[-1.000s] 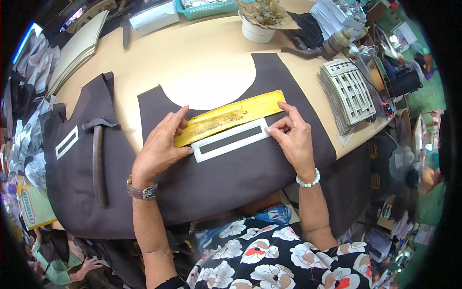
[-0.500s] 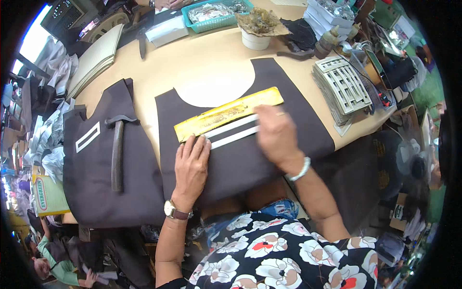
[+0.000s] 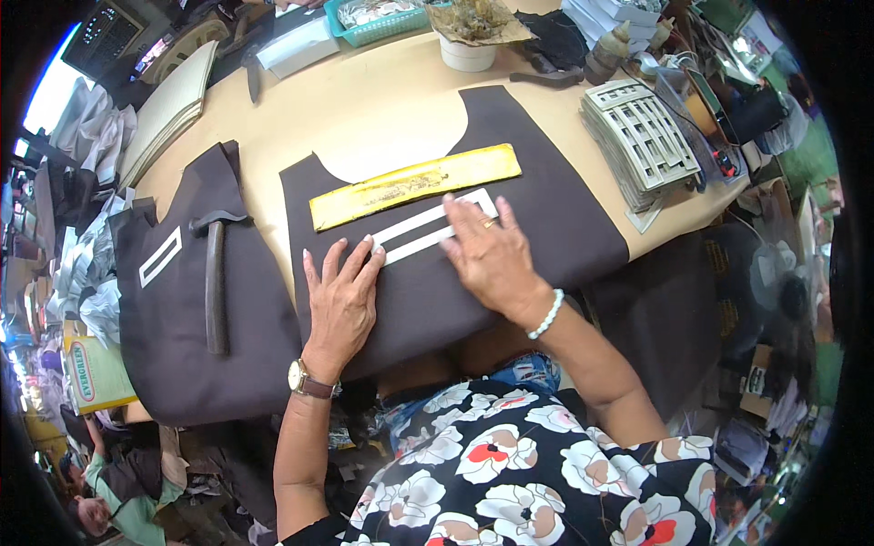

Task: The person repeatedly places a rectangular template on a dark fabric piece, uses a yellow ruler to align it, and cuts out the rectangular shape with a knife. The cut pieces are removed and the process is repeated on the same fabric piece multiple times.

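A dark brown cut fabric panel (image 3: 574, 214) with a curved notch lies in front of me. On it rests a white slotted rectangular strip (image 3: 410, 247), long and narrow. My right hand (image 3: 490, 255) lies over the strip's right part, fingers spread and pressing down. With fingers apart, my left hand (image 3: 341, 291) sits flat on the fabric, its fingertips at the strip's left end. Just beyond the strip lies a yellow, stained flat bar (image 3: 414, 185), touched by neither hand.
At left, a hammer (image 3: 216, 282) lies on another dark panel (image 3: 255, 364) bearing a smaller white slotted piece (image 3: 161, 257). A stack of slotted cards (image 3: 640, 136) stands at right. Toward the back are a white pot (image 3: 466, 56), a teal basket (image 3: 378, 29) and a white box (image 3: 298, 50).
My right hand has opened from a closed shape and now lies spread on the strip. My left hand's fingers have spread and moved off the yellow bar.
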Tool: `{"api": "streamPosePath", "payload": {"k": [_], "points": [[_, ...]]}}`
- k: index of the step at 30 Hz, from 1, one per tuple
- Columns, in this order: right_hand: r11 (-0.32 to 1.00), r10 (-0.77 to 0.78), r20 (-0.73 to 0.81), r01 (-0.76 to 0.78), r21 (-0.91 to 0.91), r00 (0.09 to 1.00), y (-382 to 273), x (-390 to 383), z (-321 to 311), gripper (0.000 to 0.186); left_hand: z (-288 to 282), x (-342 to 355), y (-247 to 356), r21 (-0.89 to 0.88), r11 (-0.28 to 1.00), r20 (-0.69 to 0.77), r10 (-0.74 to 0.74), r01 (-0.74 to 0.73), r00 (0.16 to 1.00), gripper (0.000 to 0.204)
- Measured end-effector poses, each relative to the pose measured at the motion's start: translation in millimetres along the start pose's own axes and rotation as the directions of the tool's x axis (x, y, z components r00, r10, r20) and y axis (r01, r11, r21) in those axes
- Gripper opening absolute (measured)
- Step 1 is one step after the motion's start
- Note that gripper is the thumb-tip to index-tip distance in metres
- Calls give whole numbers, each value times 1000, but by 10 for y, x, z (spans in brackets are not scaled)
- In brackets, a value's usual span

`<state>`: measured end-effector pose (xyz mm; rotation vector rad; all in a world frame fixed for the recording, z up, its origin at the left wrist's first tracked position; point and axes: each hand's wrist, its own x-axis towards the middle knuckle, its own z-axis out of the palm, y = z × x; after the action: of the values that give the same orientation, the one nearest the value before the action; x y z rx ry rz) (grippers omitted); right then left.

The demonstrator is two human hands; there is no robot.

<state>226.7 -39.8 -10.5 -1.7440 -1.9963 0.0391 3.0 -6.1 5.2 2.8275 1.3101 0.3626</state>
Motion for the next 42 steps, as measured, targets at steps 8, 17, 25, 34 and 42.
{"api": "streamPosePath", "payload": {"k": [8,17,25,34,42], "points": [[953,85,-51,-96,-288,995,413,92,-184,35,-16,16,-67,-103,994,23,32,-29,999,35],[983,-140,-113,124,-135,984,-690,-49,338,29,-28,10,-65,-32,997,70,75,-73,995,40],[985,-87,-67,75,-156,994,-188,-145,-18,26,-84,18,113,72,995,46,68,-71,997,39],[938,9,-78,-36,-345,997,210,-123,-240,21,-5,-20,218,327,941,7,87,-85,996,22],[969,131,-22,-133,-209,991,522,202,-459,19,-123,-53,151,-34,964,-50,-265,264,963,21]]}}
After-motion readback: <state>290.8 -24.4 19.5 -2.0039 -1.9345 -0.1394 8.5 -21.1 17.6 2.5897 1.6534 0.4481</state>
